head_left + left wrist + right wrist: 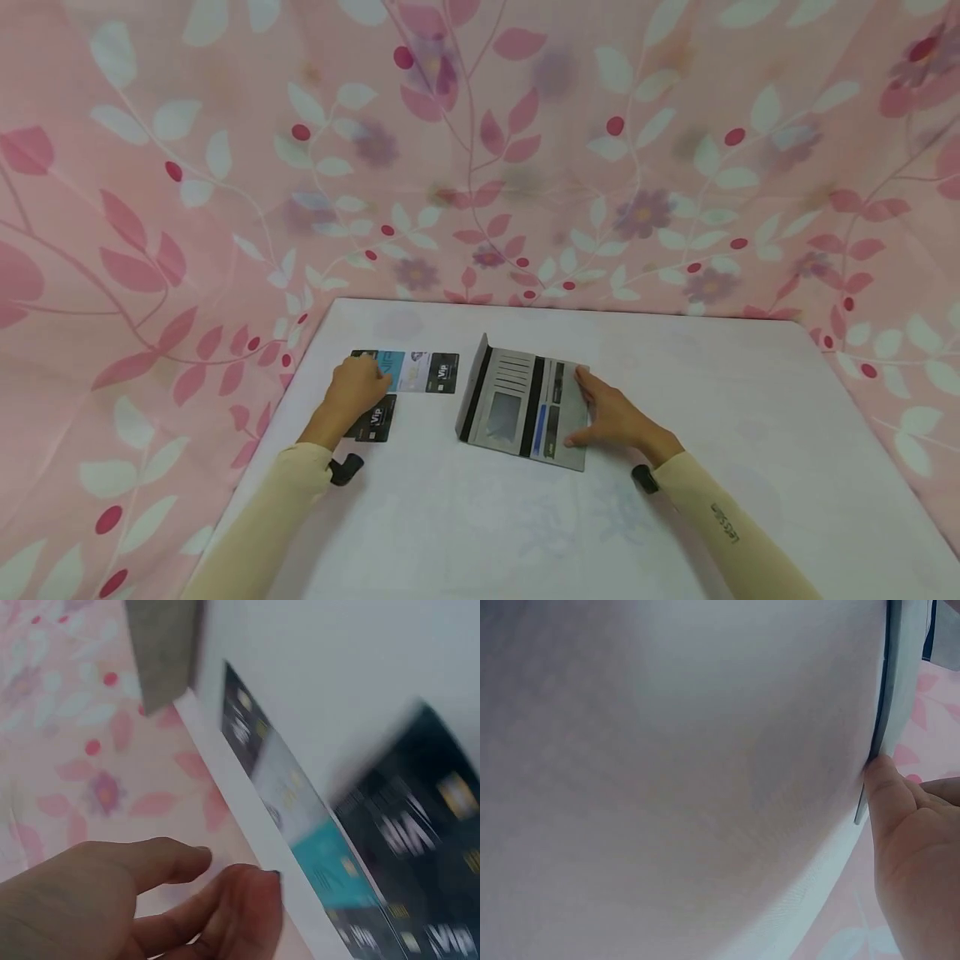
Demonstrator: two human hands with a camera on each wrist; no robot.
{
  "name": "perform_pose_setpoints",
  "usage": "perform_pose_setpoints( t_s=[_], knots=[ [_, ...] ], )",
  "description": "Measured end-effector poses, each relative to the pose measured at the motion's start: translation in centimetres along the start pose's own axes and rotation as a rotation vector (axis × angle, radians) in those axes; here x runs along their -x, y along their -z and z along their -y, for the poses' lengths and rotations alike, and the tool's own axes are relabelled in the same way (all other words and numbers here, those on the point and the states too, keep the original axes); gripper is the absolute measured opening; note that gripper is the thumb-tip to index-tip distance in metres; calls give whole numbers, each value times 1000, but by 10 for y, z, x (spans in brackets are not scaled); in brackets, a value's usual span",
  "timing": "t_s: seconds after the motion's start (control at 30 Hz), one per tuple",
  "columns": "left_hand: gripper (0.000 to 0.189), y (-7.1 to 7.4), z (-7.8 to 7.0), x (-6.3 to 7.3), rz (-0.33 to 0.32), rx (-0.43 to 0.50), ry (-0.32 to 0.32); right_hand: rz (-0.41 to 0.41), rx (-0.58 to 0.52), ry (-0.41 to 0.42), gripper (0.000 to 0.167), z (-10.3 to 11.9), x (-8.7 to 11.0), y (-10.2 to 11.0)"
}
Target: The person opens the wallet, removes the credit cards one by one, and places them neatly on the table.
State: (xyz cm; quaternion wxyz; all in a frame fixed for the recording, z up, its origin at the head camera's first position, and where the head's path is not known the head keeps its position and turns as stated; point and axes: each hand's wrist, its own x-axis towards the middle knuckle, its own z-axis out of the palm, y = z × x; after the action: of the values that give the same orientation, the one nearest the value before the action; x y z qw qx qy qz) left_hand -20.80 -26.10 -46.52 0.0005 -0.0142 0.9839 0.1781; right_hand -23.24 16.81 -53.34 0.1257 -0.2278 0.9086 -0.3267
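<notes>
A grey wallet lies unfolded on the white table, with card slots, a clear window and several cards tucked into its right panel. My right hand holds this panel by its right edge, the thumb pressed at the edge in the right wrist view. To the left, a row of cards holds a black Vip card, a white card and a blue card. Over the row's left end is my left hand, fingers loosely bent, thumb apart from them. More black cards lie just below, partly hidden by that hand.
The white table extends in front of the wallet and to its right. Pink floral cloth hangs behind the table and along both sides. A black wrist camera sits at the left wrist, another camera at the right.
</notes>
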Motion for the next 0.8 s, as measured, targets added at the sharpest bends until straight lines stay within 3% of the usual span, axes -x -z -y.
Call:
perform_pose_setpoints(
  t_s=[0.2, 0.4, 0.53, 0.8],
  knots=[
    [19, -21, -56, -16, 30, 238, -111, -4, -2, -4, 135, -4, 0, -1],
    [15, -55, -103, -30, 148, 398, -162, -1, -47, -4, 134, -3, 1, -3],
    [17, -71, -129, -32, 223, 478, -212, 5, -42, -17, 136, -3, 1, -4],
    [19, -94, -167, -27, 354, 417, -303, -2, -44, 9, 134, -1, 0, 0]
  ],
)
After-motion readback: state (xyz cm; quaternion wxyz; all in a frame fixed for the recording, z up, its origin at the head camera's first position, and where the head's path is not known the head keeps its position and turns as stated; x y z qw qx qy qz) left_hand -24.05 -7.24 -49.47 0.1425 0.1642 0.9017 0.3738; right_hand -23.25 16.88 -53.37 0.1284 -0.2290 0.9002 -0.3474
